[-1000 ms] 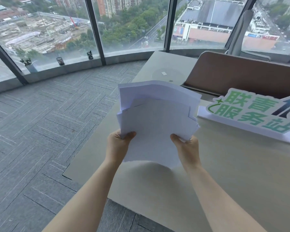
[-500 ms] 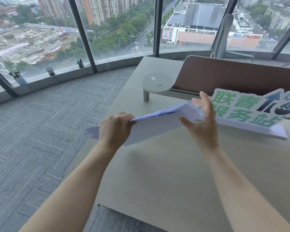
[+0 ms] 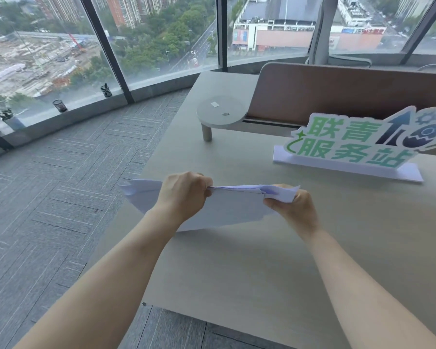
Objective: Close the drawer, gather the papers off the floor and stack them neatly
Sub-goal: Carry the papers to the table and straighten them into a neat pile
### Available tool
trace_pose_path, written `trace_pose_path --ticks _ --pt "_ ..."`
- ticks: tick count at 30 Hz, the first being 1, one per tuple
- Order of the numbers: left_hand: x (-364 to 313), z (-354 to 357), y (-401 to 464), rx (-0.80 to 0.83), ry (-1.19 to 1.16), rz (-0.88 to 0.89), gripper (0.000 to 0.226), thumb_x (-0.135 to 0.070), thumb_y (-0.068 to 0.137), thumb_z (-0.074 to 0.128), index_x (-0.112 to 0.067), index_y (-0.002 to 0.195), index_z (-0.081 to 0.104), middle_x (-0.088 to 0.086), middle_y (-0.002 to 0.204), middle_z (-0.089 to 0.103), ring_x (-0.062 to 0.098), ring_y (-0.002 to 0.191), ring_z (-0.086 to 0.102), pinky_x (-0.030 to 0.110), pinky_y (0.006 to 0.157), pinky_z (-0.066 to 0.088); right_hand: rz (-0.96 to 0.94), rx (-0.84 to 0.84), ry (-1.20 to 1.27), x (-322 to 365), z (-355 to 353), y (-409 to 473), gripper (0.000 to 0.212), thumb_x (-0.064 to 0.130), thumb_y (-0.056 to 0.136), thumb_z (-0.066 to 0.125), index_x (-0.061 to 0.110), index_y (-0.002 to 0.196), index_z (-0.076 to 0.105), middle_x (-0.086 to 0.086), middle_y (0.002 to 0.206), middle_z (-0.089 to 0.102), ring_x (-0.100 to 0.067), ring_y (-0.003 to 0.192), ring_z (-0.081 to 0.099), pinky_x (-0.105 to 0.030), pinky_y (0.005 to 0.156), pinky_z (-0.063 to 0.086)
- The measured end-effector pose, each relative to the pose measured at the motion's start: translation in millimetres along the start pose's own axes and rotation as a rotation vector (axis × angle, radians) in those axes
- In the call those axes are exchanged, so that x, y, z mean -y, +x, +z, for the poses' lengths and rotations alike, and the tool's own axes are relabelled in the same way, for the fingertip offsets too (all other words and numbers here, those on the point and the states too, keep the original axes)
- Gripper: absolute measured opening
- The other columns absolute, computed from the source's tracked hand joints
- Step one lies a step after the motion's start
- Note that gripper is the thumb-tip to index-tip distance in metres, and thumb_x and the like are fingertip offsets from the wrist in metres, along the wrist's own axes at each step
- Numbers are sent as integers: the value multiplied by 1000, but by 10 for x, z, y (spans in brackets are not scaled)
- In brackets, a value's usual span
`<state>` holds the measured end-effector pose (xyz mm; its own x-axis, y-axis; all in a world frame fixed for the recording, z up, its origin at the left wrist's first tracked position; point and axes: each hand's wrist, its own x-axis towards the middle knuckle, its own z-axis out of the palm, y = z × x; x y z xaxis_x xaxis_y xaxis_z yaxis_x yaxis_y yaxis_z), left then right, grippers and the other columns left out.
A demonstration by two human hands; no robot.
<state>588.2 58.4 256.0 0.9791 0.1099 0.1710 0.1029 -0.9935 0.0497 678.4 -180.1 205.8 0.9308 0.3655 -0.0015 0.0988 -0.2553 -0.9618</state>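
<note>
From the head camera, the only writing is on the sign standing on the desk at the right: green cut-out characters reading 联青服务站, with a dark blue arrow and a rocket emblem beside them, all on a flat white base.

The papers are held over the desk's left part, near its edge, tilted almost edge-on, so no print on them can be made out and the sheets cannot be counted. Their left corner juts past the desk edge over the floor. The left hand is closed around the stack's upper edge, fingers curled over and hiding that part. The right hand pinches the stack's right end, where the sheet corners are splayed and uneven. Whether the lower edge touches the desk cannot be told.

The desk is pale, matt, faintly grained. Behind it stands a brown rounded partition, cut off at the right, with a small grey oval shelf on a stubby leg carrying two tiny bits too small to identify. The floor is grey ribbed carpet tile.
</note>
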Motion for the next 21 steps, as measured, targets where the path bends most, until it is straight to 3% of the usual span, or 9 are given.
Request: trace_pose_path --ticks 6,12,15,18,20,21 --pt "-133 46 11 71 61 28 18 -30 91 54 -16 84 62 3 92 69 34 86 63 29 61 30 146 -73 131 -200 96 -34 28 1 78 76 28 74 72 27 56 62 8 53 51 -10 55 43" --pt "-5 13 -88 34 13 -33 22 -35 88 60 -14 88 64 4 91 69 34 86 64 32 71 34 229 -115 200 -319 115 -23 21 0 78 76 19 70 74 16 65 69 -1 59 59 -21 63 49" --pt "208 -34 -163 -12 -3 -97 21 -35 85 65 -15 91 68 4 92 71 33 88 65 33 80 35 254 -142 203 -322 129 8 3 1 78 76 -1 77 73 1 74 66 -10 68 55 -29 66 46" --pt "516 -30 -242 -90 -24 -188 19 -35 77 73 -17 83 70 5 84 73 32 89 64 35 83 36 252 -164 224 -339 123 29 27 2 77 75 -22 80 62 -8 74 59 -13 70 48 -33 65 39" --pt "736 -4 -313 -149 -101 -272 18 -34 73 75 -18 77 69 5 77 71 31 85 62 37 80 39 264 -174 230 -332 104 28 23 1 77 74 -18 72 61 -9 71 55 -14 68 45 -33 64 36" --pt "824 11 -355 -178 -192 -324 17 -33 73 76 -18 75 68 4 73 68 30 81 60 37 74 41 271 -176 225 -328 90 26 14 1 76 74 -8 71 64 -8 70 55 -14 67 45 -32 63 36"
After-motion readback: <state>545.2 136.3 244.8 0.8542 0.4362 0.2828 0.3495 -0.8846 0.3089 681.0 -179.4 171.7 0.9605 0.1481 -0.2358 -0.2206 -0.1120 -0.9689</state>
